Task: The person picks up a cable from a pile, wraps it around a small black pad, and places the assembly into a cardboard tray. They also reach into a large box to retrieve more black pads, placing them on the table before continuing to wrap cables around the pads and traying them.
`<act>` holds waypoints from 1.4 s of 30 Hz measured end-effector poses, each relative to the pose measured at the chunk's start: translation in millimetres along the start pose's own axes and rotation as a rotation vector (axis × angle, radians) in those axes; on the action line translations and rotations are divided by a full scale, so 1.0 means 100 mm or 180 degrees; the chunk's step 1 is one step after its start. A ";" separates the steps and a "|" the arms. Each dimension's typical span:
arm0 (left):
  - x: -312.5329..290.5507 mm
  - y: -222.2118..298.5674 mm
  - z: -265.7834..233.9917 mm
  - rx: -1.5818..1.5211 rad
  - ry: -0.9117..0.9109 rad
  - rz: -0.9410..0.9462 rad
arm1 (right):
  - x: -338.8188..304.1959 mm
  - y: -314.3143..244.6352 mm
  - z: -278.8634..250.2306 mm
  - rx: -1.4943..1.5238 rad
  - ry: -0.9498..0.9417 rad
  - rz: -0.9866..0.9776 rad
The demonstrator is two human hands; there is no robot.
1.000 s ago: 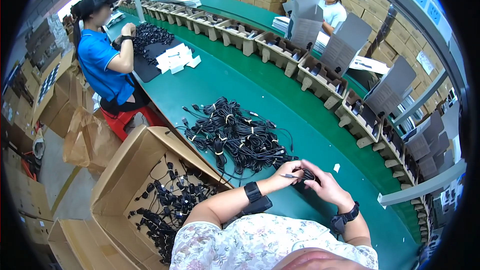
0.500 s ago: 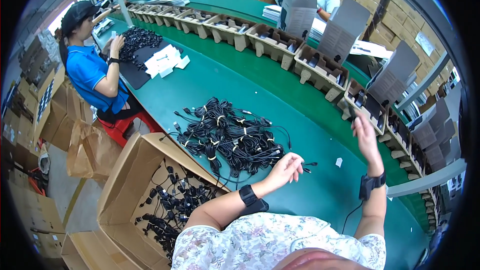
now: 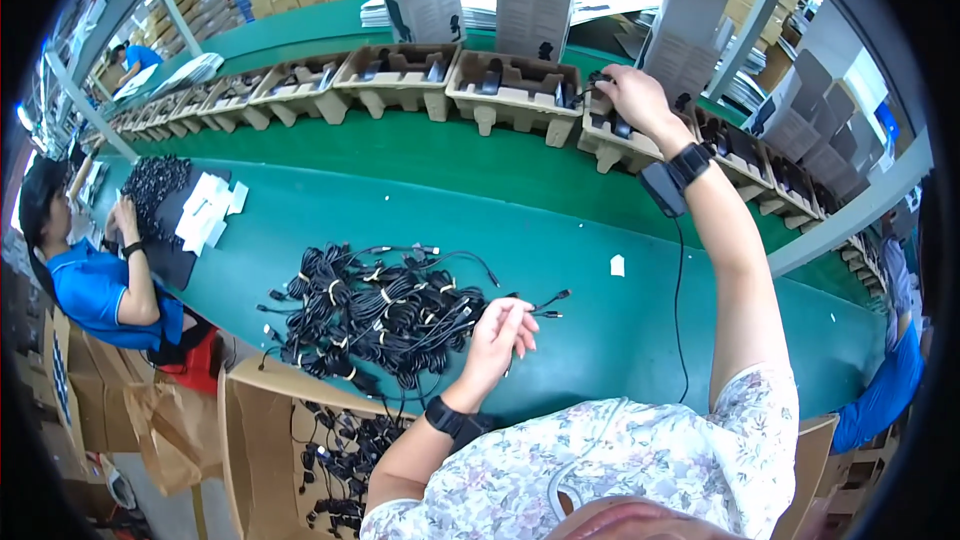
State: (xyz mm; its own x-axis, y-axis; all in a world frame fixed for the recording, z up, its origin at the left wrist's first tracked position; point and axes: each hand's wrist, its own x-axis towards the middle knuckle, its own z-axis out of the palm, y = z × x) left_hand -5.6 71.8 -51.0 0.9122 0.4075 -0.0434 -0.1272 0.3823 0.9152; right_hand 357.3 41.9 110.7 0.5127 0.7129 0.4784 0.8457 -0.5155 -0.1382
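Tabletop (image 3: 600, 360), rightward plugs (image 3: 564, 294) beside left hand (image 3: 500, 336)

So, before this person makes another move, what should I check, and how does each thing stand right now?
1. Right hand over a cardboard tray: ok.
2. Dark piece at its fingertips let go: cannot tell; the fingers partly cover it.
3. Left hand within reach of the cable pile: ok, it is at the pile's right edge.
4. Left hand gripping a cable: cannot tell from this angle.
5. Thin cord below the right wrist clear of the pile: ok.
6. Green table free of scraps: not ok; a white scrap lies there.
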 end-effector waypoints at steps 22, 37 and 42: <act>0.03 0.00 -0.04 -0.0217 -0.0016 -0.0092 | 0.24 0.30 0.46 -0.2373 -0.0483 -0.0639; 0.01 -0.07 -0.06 -0.0034 -0.0146 -0.0012 | -0.06 0.70 1.00 0.0018 -0.0576 0.0230; 0.01 -0.06 -0.04 -0.0090 -0.0152 0.0024 | -0.19 0.53 0.69 -0.0214 -0.0493 0.0512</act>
State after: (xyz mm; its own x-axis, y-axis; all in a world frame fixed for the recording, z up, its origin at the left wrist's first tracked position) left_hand -5.3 73.0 -58.4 0.9286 0.3707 -0.0167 -0.1446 0.4029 0.9037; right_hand 402.9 34.1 34.6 0.6611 0.6808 0.3153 0.7421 -0.6552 -0.1414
